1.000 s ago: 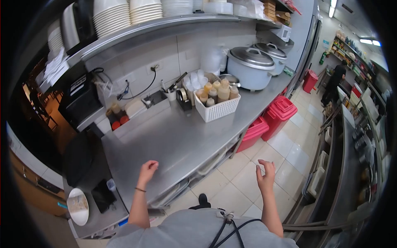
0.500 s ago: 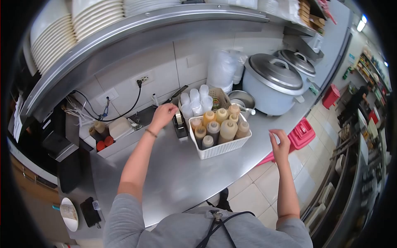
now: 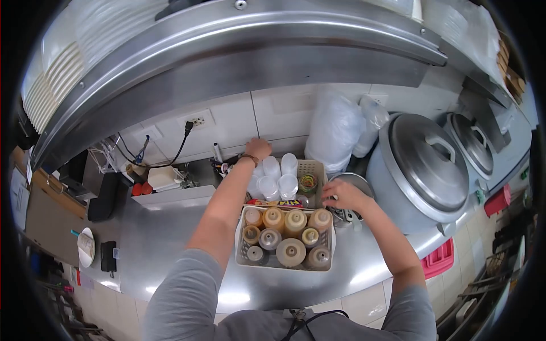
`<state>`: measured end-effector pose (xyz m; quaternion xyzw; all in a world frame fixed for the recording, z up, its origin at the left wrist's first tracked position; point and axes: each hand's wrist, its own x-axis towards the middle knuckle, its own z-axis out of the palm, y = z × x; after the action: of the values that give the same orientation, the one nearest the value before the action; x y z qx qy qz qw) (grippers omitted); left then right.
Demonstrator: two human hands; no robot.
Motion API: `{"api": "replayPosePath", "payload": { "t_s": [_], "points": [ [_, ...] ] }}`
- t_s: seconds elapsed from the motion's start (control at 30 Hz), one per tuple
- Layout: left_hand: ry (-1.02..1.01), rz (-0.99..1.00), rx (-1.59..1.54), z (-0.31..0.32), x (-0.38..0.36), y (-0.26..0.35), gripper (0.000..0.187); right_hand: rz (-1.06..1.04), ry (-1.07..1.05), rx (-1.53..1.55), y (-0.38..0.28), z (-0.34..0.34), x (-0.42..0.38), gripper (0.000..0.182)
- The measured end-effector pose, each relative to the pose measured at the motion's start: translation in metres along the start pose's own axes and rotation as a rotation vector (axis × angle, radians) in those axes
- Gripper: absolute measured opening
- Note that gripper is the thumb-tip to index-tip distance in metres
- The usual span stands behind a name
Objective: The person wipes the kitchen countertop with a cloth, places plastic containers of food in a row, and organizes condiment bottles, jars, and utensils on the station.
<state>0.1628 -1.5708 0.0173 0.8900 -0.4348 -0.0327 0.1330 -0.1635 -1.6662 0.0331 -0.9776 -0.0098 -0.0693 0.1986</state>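
The person appears to be reaching for the beige basket [image 3: 311, 166], on the counter [image 3: 170, 238] behind the bottle basket [image 3: 240, 253]; gripping it would call for fingers closing on both sides. The left hand [image 3: 259, 149] has its fingers hidden beyond the cups [image 3: 288, 184]; the right hand's [image 3: 347, 194] curl beside the basket, contact and closure unclear.

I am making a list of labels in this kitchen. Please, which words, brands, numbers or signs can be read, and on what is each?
"FITA": on the narrow red-and-yellow printed strip just behind the white perforated plastic basket.
No other text is readable; any marks on the translucent, brownish plastic squeeze bottles or the beige perforated plastic basket are too small or blurred.
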Motion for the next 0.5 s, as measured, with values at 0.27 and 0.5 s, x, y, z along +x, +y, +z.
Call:
{"api": "replayPosePath", "payload": {
  "t_s": [0.27, 0.5],
  "points": [
    [0.350, 0.103, -0.293, -0.062, -0.025, -0.097, 0.023, -0.171, -0.026, -0.099, 0.005, 0.021, 0.017, 0.026],
    [0.393, 0.087, -0.170, -0.086, -0.070, -0.136, 0.029, 0.244, 0.279, -0.475, -0.005, 0.013, 0.041, 0.016]
  ]
}}
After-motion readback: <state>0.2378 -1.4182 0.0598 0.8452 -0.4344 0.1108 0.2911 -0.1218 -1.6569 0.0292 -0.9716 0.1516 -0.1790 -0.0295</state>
